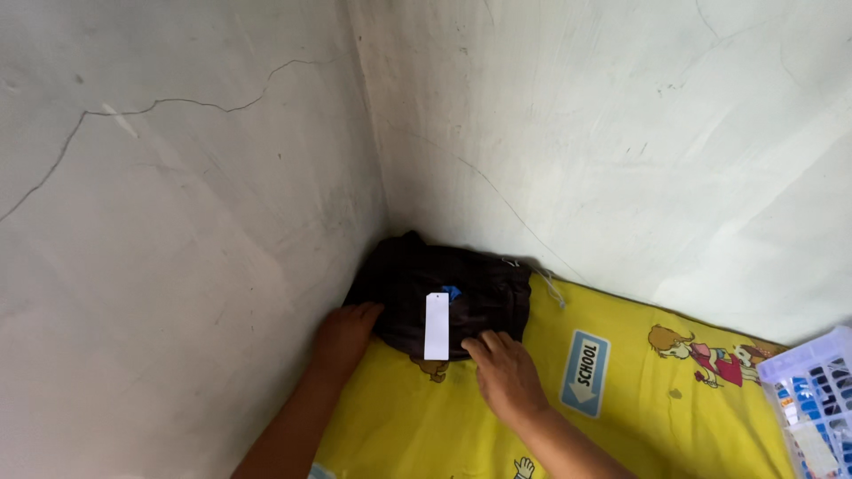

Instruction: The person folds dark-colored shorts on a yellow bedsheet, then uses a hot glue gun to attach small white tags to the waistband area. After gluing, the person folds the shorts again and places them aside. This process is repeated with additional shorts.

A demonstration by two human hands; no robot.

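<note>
A folded dark garment (444, 297) lay in the corner where two cracked pale walls (621, 133) met, at the end of a yellow cartoon-print sheet (639, 408). A white tag (437, 325) rested on top of it, with a small blue patch just above the tag. The left hand (344, 339) lay flat, fingers spread, on the garment's near left edge. The right hand (506, 372) pressed its fingertips, loosely spread, against the near right edge. A clear plastic basket (812, 399) stood at the far right.
</note>
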